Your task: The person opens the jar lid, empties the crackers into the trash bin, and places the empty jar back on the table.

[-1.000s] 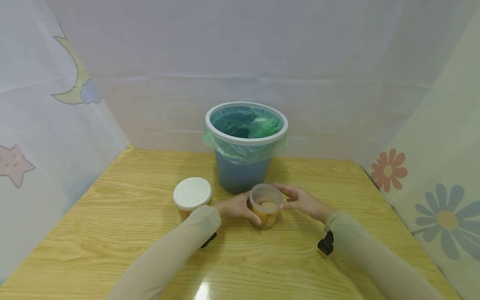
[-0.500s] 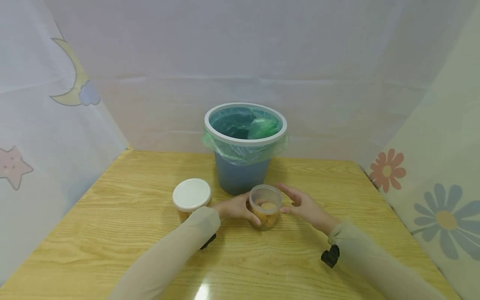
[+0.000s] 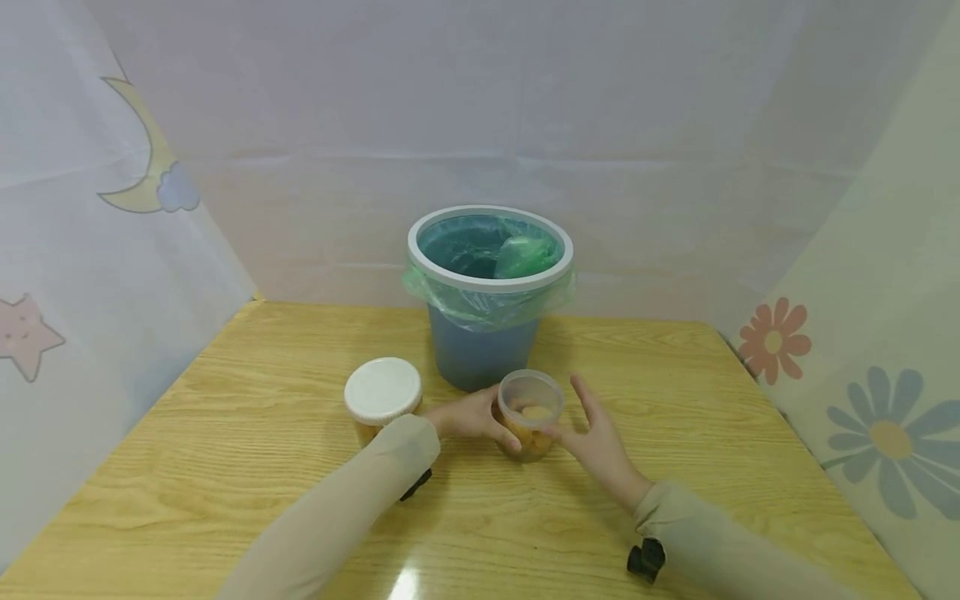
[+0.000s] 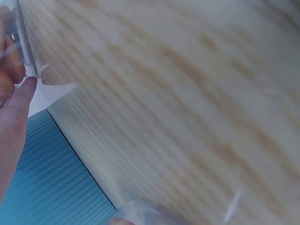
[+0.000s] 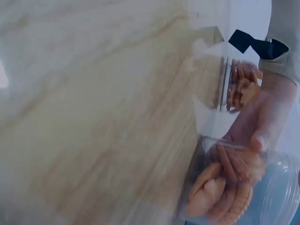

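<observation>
In the head view a clear plastic jar (image 3: 529,417) without a lid stands upright on the table, orange-brown biscuits in its lower part. My left hand (image 3: 472,414) grips it from the left, thumb across the near side. To the right, my right hand (image 3: 600,446) has its fingers spread; the thumb tip overlaps the jar's near right side and the index finger points away from me. The right wrist view shows the jar's biscuits (image 5: 225,183) through the wall, with the left thumb (image 5: 260,140) against it. Fingers (image 4: 16,108) of the left hand appear in the left wrist view.
A second jar with a white lid (image 3: 383,389) stands left of the left hand, partly behind the sleeve. Behind the jars stands a blue bin (image 3: 480,350) with a pale rim and green liner bag. Patterned cloth hangs around the wooden table (image 3: 225,433).
My right hand has come away from the jar's right side, then swung toward me, its thumb moving across to the jar's near side. The left hand and both jars have stayed put.
</observation>
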Motion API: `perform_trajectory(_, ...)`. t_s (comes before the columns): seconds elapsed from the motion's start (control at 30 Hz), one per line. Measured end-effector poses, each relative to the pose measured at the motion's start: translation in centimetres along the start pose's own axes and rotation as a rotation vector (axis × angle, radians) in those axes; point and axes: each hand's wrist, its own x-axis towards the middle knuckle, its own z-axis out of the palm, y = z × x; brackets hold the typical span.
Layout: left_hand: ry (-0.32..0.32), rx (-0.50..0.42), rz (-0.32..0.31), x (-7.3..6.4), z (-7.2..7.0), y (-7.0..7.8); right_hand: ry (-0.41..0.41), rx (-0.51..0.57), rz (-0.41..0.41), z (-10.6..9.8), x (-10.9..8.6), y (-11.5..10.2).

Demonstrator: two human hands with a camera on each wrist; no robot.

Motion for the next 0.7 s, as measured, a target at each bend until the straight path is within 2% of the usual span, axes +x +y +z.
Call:
perform_trajectory(0.13,-0.005,-0.021,0.012,0.0,0.0,-0.1,0.004,0.022,0.030,0.6,-0.3,-0.2)
perform_trajectory(0.7,-0.009,0.011,0.025,0.1,-0.1,-0.2,-0.025,0.077,0.021,1.3,0.2,0.0)
